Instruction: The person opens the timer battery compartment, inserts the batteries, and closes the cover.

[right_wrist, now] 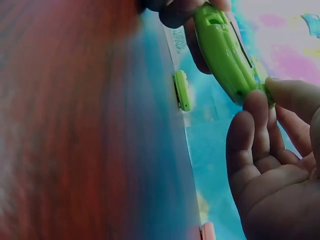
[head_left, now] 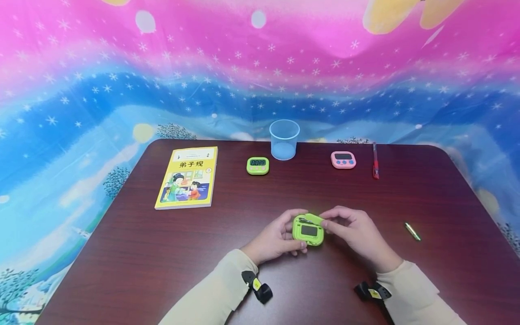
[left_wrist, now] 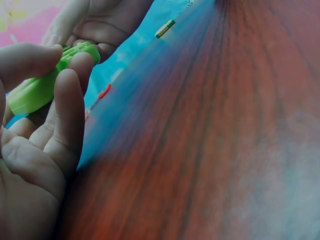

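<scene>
Both hands hold a green timer just above the dark red table, back side up. My left hand grips its left edge, fingers curled round the green timer. My right hand pinches its upper right corner; in the right wrist view the fingertips touch the green timer's edge. A small green battery lies on the table to the right, also seen as the battery in the left wrist view.
At the table's far side lie a yellow book, a second green timer, a clear plastic cup, a pink timer and a red pen. A bright starry cloth hangs behind.
</scene>
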The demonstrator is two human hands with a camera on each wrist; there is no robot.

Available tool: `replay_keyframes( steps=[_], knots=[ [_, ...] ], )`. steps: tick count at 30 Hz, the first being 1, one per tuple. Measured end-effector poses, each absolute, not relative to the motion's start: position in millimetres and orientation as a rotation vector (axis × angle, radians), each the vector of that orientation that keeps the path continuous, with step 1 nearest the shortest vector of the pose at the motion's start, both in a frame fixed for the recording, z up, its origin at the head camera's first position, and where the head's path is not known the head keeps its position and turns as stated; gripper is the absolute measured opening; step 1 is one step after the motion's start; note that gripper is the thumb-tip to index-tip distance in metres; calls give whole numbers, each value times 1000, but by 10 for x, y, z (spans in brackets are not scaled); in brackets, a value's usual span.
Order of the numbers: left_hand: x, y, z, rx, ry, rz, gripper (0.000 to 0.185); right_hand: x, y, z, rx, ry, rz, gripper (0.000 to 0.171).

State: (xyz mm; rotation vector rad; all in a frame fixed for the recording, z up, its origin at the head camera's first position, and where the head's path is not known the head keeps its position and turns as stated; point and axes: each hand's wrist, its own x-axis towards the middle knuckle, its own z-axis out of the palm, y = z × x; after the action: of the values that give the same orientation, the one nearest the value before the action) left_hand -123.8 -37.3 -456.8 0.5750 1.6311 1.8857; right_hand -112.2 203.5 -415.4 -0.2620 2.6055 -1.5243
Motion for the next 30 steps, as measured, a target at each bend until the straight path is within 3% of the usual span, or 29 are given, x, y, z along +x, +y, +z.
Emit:
replay_keyframes(
  steps=[21,26,30],
  knots=[
    [-1239,-367,-4557,622,1642,1892,63,-1093,1885,-4227,-411,2795,-1504,15],
    [-1233,-355,-4550,529,1629,1920,61,-1067,1835,-4260,-389,2794,-1535,18],
    [-1233,-335,-4551,398,1609,1960,47,-1041,1780,-4295,-381,2777,-1583,20]
  ],
)
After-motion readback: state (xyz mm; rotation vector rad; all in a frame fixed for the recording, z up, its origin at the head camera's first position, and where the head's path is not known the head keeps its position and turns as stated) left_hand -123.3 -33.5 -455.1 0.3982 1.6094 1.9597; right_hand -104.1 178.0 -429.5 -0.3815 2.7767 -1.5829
